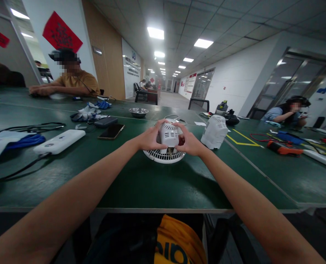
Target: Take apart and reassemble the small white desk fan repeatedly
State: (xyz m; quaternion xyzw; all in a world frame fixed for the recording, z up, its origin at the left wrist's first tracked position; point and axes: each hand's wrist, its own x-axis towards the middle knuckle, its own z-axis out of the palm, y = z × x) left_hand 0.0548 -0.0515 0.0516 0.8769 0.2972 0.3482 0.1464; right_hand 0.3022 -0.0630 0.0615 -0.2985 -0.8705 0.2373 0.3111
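Both of my hands grip a white slotted plastic housing (169, 136) from its two sides. My left hand (151, 138) has its fingers on the left and upper side, thumb near the lower edge. My right hand (189, 140) wraps the right side in the same way. Beneath the housing lies a round white fan grille (165, 158), flat on the green table (157, 187). Some darker inner parts show at the housing's lower front, too small to make out. Right of my hands stands a second, larger white slotted housing (214, 132).
Left lie a phone (111, 132), a black case (106, 121), a white power bank (59, 142) with a cable, and gloves (87, 113). A metal bowl (138, 112) stands behind. An orange-black multimeter (284, 149) lies right. Co-workers (79, 80) sit across the table and at far right.
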